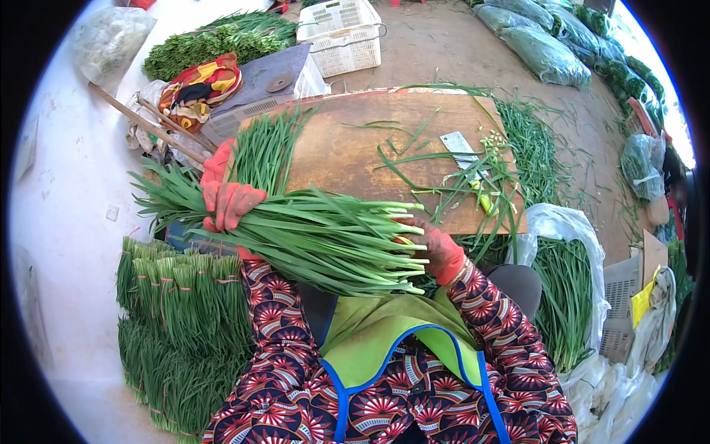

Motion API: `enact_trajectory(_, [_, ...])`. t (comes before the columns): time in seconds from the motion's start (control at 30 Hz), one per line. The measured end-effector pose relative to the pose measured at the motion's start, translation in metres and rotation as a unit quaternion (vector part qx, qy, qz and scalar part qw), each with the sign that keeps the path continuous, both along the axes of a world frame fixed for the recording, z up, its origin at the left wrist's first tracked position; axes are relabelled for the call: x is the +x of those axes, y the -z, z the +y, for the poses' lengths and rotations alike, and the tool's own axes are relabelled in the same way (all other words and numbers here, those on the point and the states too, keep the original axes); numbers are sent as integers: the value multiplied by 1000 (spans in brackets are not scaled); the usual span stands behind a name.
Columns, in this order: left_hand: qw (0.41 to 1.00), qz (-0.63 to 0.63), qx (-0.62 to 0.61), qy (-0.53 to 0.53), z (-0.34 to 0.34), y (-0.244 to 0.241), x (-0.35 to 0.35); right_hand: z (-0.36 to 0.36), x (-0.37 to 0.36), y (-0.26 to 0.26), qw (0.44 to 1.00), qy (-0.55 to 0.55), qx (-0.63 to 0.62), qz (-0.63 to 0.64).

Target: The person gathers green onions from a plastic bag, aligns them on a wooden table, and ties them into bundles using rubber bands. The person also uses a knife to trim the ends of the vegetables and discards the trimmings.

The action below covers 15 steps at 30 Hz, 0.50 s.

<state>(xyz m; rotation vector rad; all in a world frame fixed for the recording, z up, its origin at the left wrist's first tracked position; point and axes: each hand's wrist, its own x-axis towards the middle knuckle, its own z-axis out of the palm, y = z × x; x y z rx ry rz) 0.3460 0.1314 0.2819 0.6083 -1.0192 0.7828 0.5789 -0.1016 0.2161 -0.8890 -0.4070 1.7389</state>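
My left hand (230, 204), in a red rubber glove, is closed around the leafy part of a large bunch of garlic chives (321, 238). The bunch lies sideways above my lap, pale cut ends to the right. At those ends is my right hand (441, 252), its glove red at the cuff and darkly soiled over the fingers. Stems partly hide its fingers, so their grip is unclear. Beyond lies a wooden board (355, 144), with another pile of chives (263, 150) at its left. A broad metal blade (461, 151) rests at its right among loose leaves.
Tied chive bundles (183, 288) are stacked at my left. On the right stands a plastic bag (596, 250) around more chives (563, 299). A white crate (344, 50) and a cloth-covered crate (260, 77) stand beyond the board. Filled plastic bags (546, 53) lie far right.
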Motion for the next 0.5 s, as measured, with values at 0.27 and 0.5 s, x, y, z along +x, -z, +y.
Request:
enact_trajectory(0.27, [1000, -6, -25, 15, -2, 11, 6, -3, -17, 0, 988, 120, 95, 20])
enact_trajectory(0.5, [998, 50, -38, -5, -7, 16, 13, -4, 11, -6, 963, 11, 80, -258])
